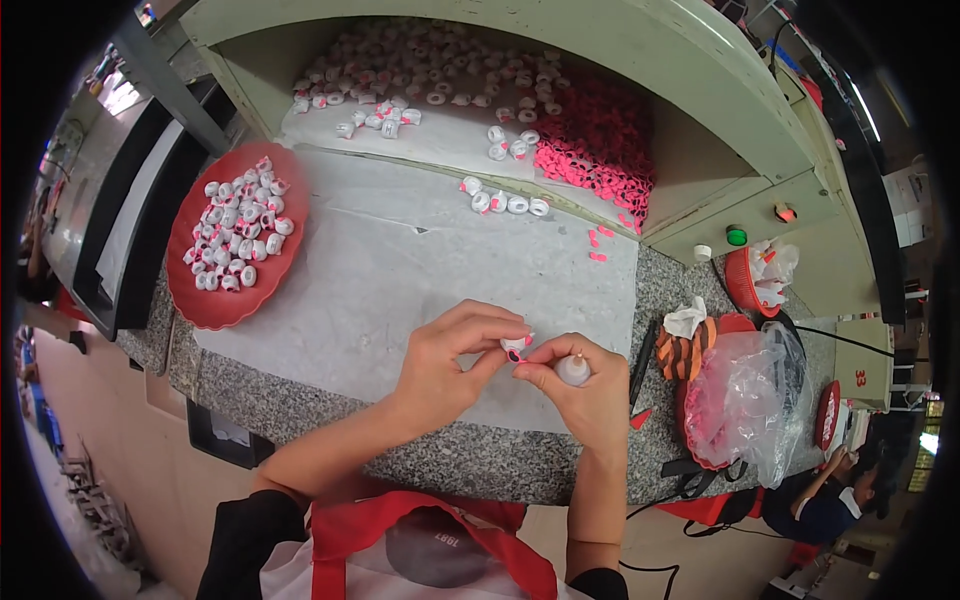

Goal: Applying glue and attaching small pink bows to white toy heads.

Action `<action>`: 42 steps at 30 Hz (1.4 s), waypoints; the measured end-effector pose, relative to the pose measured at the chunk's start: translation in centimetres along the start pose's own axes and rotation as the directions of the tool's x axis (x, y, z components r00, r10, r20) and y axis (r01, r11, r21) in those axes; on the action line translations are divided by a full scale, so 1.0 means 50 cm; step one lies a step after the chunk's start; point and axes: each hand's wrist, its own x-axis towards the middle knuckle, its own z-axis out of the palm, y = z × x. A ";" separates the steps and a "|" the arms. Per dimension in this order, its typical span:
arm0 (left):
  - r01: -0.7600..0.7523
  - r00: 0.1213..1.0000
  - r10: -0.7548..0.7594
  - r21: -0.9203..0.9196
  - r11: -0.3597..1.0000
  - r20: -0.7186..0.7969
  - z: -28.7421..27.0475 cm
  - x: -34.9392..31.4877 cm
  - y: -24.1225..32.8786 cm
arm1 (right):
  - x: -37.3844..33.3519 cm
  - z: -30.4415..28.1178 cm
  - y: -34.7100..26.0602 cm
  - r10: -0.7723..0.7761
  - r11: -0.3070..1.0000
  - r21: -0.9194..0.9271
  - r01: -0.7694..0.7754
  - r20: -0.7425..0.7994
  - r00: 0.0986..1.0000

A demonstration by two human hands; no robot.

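My left hand (455,350) is closed, pinching a small white rounded plastic piece (512,343) between thumb and fingertips. A small pink part (516,357) with a black oval sits at the front of that piece. My right hand (590,390) is closed too; its thumb and forefinger meet at the pink part, while a small white squeeze bottle (573,371) with a narrow tip is tucked in its fingers. Whether the right fingertips grip the pink part or only touch it, I cannot tell. Both hands are over the white paper sheet (400,270) near the bench's front edge.
A red oval tray (230,312) at left holds several white-and-pink pieces. Under the green shelf (690,80) lie more white pieces (420,60) and a pile of pink parts (595,150). At right are a striped cloth (686,352), clear plastic bag (755,400) and red basket (742,285).
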 end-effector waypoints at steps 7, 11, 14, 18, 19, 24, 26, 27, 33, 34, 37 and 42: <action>0.133 0.986 -0.113 -0.175 0.976 0.119 -0.010 0.002 0.018 | -0.007 0.011 0.011 -0.016 0.999 -0.035 0.012 -0.126 0.992; 0.290 0.949 -0.183 -0.487 0.824 0.256 -0.032 0.011 0.017 | -0.010 0.006 0.007 0.019 0.997 0.081 -0.007 -0.153 0.988; 0.364 0.929 -0.278 -0.475 0.801 0.243 -0.026 0.006 0.011 | -0.013 0.018 0.006 -0.024 0.995 0.092 0.038 -0.146 0.989; 0.318 0.945 -0.228 -0.488 0.813 0.235 -0.015 -0.001 0.000 | -0.019 0.018 0.010 -0.032 0.983 0.177 0.053 -0.123 0.992; 0.250 0.966 -0.185 -0.473 0.845 0.179 -0.005 -0.005 0.001 | -0.019 0.017 0.010 -0.025 0.978 0.203 0.051 -0.129 0.991; 0.042 0.996 -0.015 -0.334 0.942 0.084 0.015 0.002 -0.003 | -0.011 0.004 0.021 -0.059 0.977 0.198 0.084 -0.129 0.990; 0.033 0.997 -0.014 -0.281 0.959 0.070 0.010 0.007 -0.004 | -0.001 0.005 0.021 -0.065 0.975 0.202 0.088 -0.117 0.991; 0.027 0.998 -0.012 -0.272 0.962 0.056 0.005 0.007 -0.005 | 0.003 0.012 0.020 -0.066 0.979 0.186 0.087 -0.116 0.991; 0.009 0.999 -0.017 -0.243 0.970 -0.032 -0.004 -0.009 0.025 | -0.005 0.028 -0.001 -0.114 0.988 0.084 0.129 -0.164 0.980; -0.073 0.997 0.070 -0.140 0.987 -0.026 -0.001 -0.008 0.021 | -0.011 0.026 0.013 -0.062 0.986 0.141 0.088 -0.183 0.981; -0.086 0.996 0.073 -0.261 0.962 -0.058 0.017 -0.020 -0.010 | 0.012 0.051 0.028 -0.033 0.999 -0.009 0.032 -0.130 0.991; -0.063 0.991 0.031 -0.245 0.968 -0.130 0.006 -0.042 0.012 | -0.038 0.038 0.002 -0.021 0.997 -0.083 0.009 -0.140 0.990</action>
